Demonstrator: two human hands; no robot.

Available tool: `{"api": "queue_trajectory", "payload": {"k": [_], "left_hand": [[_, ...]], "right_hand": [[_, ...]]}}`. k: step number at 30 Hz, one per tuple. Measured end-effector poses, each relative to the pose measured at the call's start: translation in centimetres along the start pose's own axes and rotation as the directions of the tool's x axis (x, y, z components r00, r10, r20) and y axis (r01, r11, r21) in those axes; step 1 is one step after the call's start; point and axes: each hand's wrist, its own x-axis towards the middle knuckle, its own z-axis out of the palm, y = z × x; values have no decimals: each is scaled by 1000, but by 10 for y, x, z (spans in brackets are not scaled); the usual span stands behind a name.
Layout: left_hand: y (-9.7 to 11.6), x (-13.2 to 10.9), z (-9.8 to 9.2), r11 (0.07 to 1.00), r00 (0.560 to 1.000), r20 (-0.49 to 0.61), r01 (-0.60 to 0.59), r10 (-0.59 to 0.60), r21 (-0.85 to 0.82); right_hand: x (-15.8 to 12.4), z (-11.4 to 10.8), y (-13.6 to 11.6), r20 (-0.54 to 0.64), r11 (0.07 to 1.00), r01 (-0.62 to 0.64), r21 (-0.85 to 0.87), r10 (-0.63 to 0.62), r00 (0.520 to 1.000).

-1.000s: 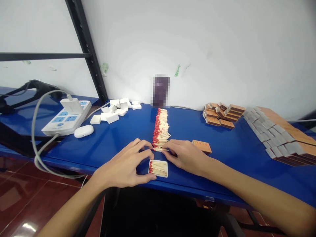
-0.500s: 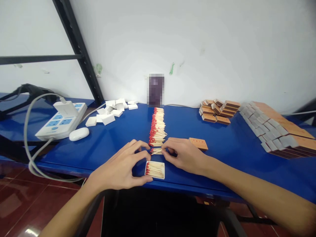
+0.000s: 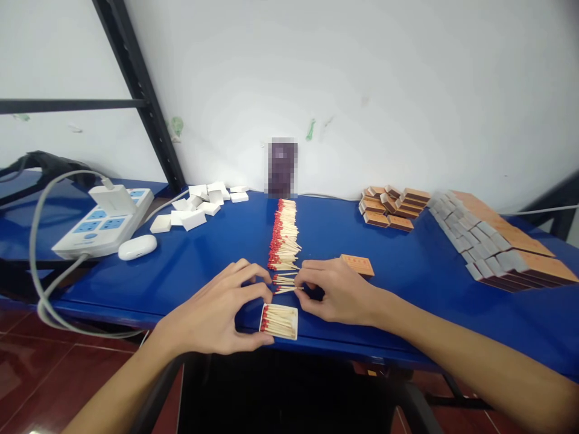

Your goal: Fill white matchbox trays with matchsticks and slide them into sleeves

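My left hand curves around the left end of a white matchbox tray, thumb at its near edge and forefinger at its far corner. Red-tipped matches lie side by side inside the tray, heads to the left. Just beyond it, my right hand pinches the pale end of a match at the table surface. A few loose matches lie right behind that one. Farther back stretches a long row of matches, heads left. An orange matchbox sits behind my right hand, partly covered.
White trays are heaped at the back left, near an earbud case and a power strip with a looping cable. Orange matchboxes are piled at the back right, beside large stacked rows of boxes. The blue table's front edge is close.
My right hand has moved slightly nearer the tray, drawing a match apart from the small loose group. The left hand keeps its place at the tray. The whole view has shifted a little.
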Motion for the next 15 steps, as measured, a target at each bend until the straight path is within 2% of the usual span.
{"api": "queue_trajectory", "payload": {"k": [7,15], "left_hand": [[-1,1,0,990,991,-27,-133,131,-48],[-3,-1,1,994,995,10,-100,101,-54]], "right_hand": [[-1,-4,-1,66,1000,-12,2,11,998],[2,-12,-3,139,1000,-19,-18,21,990]]}}
